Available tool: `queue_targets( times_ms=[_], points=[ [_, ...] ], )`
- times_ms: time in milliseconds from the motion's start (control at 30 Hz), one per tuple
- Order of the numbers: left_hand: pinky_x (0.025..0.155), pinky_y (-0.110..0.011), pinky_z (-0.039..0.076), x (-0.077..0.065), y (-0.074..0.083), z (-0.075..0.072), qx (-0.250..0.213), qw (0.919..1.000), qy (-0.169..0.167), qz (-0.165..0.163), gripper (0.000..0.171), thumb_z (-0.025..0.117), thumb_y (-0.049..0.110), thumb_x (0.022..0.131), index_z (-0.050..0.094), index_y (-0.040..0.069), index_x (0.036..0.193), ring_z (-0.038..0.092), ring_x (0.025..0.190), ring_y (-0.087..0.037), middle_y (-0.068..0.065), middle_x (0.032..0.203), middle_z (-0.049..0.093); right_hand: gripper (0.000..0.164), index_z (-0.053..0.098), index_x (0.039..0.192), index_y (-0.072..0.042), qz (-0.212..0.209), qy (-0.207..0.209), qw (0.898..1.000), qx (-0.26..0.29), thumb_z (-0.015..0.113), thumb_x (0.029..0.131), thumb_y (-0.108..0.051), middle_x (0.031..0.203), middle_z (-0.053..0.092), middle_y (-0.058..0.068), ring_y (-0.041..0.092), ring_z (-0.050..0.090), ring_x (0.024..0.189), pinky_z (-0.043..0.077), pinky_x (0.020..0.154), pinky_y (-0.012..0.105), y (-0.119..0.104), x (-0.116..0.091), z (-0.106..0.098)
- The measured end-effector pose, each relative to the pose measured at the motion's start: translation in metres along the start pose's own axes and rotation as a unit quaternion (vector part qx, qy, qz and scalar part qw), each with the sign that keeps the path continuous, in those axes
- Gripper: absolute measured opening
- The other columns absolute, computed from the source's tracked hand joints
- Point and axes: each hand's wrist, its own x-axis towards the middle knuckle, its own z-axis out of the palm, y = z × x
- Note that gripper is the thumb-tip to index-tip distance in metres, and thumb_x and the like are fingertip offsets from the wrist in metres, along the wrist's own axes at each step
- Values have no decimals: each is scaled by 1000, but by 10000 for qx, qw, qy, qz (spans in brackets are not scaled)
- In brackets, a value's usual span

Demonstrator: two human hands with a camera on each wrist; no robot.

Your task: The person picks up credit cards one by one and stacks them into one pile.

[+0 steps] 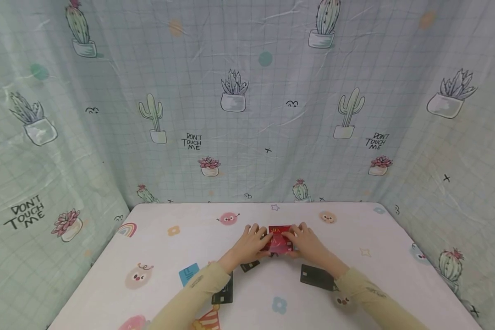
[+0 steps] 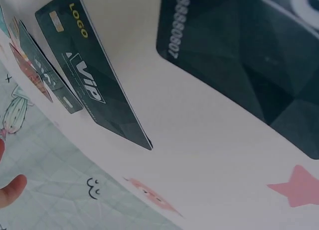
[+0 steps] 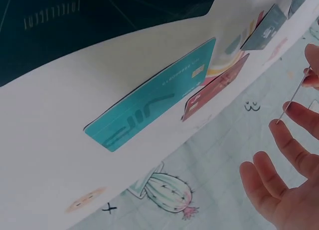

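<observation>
Near the far middle of the table, both hands hold one pinkish-red card [image 1: 279, 244] slightly above the surface. My left hand [image 1: 247, 246] pinches its left side; my right hand [image 1: 312, 246] pinches its right side. The right wrist view catches a thin card edge [image 3: 294, 94] at the fingertips of the right hand [image 3: 284, 182]. In the left wrist view only a little of the left hand [image 2: 11, 191] shows. A red VIP card [image 1: 275, 228] lies just behind the held one, and a teal card [image 3: 154, 98] lies by the right hand.
Several dark cards lie about: one under the left forearm [image 1: 223, 294], one beside the left wrist [image 1: 249, 266] and one by the right wrist [image 1: 316, 277]. A blue card [image 1: 188, 273] lies left of the left arm. A patterned curtain [image 1: 247, 137] closes off the back and sides.
</observation>
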Motion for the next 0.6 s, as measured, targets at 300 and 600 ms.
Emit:
queue_targets(
  times_ms=[300, 600],
  points=[
    [79, -37, 37, 10, -1, 2, -91, 9998, -116, -147, 55, 57, 49, 80, 51, 16, 124, 41, 92, -19, -2, 106, 51, 55, 59, 112, -12, -11, 94, 9999, 60, 73, 67, -41, 93, 50, 3, 18, 38, 79, 41, 61, 29, 10, 5, 6],
    [83, -39, 39, 21, -3, 7, -243, 9988, -273, -337, 53, 58, 48, 80, 51, 18, 123, 42, 96, -19, -2, 109, 52, 54, 59, 111, -11, -50, 125, 9997, 210, 73, 68, -39, 94, 51, 4, 19, 39, 79, 41, 61, 30, 21, 9, 10]
  ],
)
